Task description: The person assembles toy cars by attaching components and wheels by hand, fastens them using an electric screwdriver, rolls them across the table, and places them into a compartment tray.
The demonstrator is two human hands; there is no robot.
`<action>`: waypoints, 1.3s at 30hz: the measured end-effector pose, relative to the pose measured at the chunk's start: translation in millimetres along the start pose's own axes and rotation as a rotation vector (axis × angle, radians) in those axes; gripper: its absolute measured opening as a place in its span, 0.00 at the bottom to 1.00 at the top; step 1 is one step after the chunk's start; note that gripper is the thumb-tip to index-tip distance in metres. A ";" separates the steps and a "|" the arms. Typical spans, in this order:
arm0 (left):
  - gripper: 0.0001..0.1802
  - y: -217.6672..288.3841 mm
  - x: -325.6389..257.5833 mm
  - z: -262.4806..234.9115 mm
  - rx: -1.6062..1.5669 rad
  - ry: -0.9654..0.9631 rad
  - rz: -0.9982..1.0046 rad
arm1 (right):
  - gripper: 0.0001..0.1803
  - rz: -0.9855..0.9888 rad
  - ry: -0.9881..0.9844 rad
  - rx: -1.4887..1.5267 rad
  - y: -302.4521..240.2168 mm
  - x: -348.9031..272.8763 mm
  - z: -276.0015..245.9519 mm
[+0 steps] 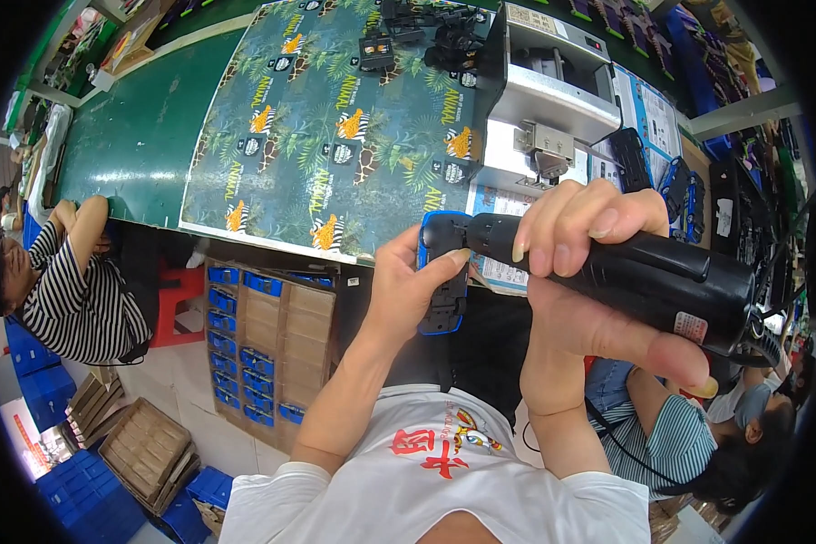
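Observation:
My left hand holds a small blue-edged toy car, its black underside turned toward me. The thumb presses on that underside near the middle. My right hand is wrapped round a black electric screwdriver, which lies nearly level and points left. Its front end meets the car's underside near the upper part; the bit and any screw are too small to make out. Both hands are held in front of my body, just off the near edge of the bench.
A grey metal machine stands on the animal-print sheet. Black parts lie at the far side. Below the bench, a cardboard tray holds several blue pieces. Co-workers sit left and right. Blue bins stand lower left.

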State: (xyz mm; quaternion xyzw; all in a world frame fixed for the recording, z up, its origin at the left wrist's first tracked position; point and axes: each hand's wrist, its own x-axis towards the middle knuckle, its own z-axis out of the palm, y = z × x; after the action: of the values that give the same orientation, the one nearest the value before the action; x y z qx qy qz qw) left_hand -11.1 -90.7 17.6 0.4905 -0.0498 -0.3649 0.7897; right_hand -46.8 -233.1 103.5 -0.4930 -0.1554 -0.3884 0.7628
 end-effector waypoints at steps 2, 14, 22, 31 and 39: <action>0.12 -0.3 1.1 0.2 0.005 -0.004 -0.014 | 0.58 0.001 -0.006 -0.003 -2.0 1.2 -0.6; 0.11 0.2 0.8 0.6 -0.018 -0.002 -0.019 | 0.57 0.000 -0.021 -0.033 1.6 0.5 -0.5; 0.11 5.0 1.5 0.9 0.025 -0.011 -0.024 | 0.56 0.010 -0.055 -0.017 -5.1 4.7 -0.4; 0.11 2.1 2.3 -1.9 0.017 -0.020 -0.035 | 0.57 0.019 -0.019 -0.024 -3.1 3.3 -0.9; 0.11 0.3 2.8 -1.4 -0.005 -0.015 -0.026 | 0.23 0.121 -0.116 -0.056 1.8 1.0 -0.2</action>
State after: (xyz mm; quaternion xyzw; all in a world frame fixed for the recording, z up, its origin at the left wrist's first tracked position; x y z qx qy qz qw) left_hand -8.2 -91.4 16.4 0.4864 -0.0485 -0.3788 0.7859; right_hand -44.8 -233.4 102.9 -0.5443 -0.1584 -0.3167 0.7605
